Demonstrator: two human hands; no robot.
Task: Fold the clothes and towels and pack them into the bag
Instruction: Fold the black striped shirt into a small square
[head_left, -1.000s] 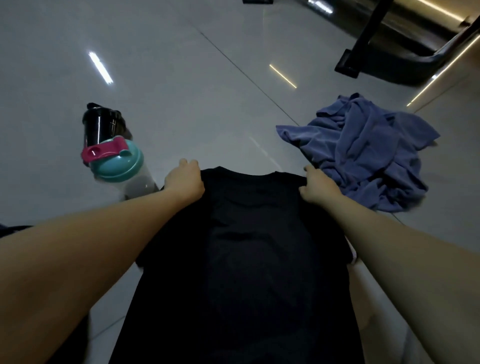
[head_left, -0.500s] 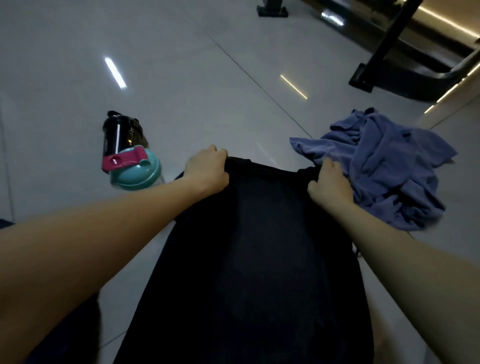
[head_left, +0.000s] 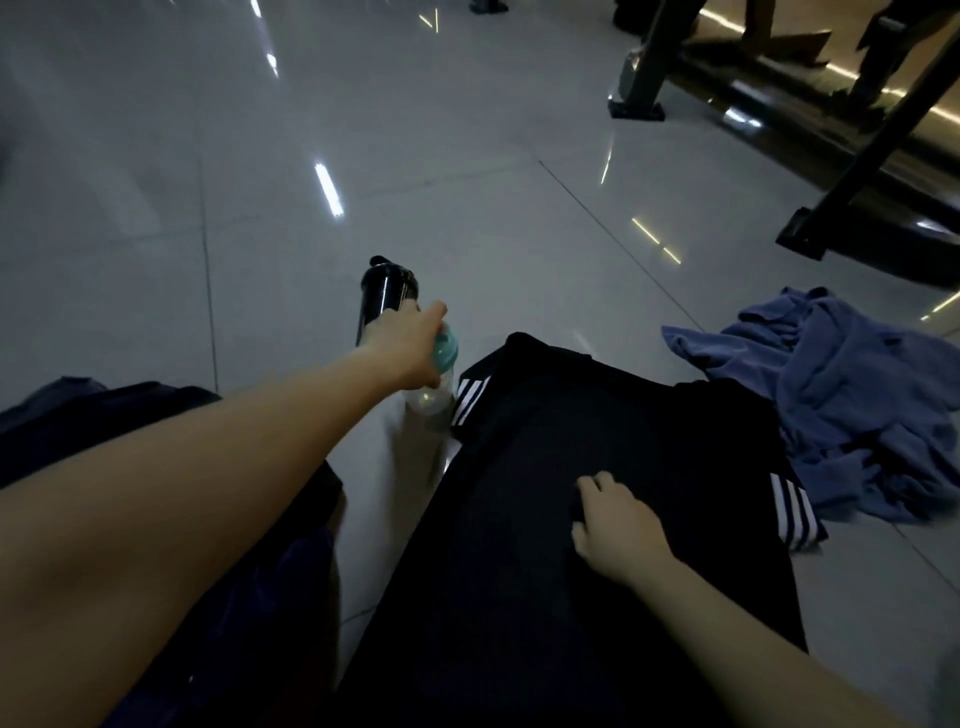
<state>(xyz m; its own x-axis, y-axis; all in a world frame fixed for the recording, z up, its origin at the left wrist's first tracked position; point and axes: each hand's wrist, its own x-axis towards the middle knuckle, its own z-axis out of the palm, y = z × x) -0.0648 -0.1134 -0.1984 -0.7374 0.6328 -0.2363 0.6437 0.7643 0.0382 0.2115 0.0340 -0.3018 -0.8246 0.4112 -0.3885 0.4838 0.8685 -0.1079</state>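
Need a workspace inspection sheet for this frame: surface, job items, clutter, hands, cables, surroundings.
Surface: glossy tiled floor with light reflections.
Job's things: black shirt spread flat, white stripes on its sleeves; blue cloth crumpled to its right, not folded.
Clutter: black bottle and teal-lidded bottle standing left of the shirt; dark fabric at far left.
Hands: left hand on the teal-lidded bottle's lid, fingers hidden; right hand rests on the shirt.
Cables: nothing seen.
Surroundings: black metal frame standing at upper right.
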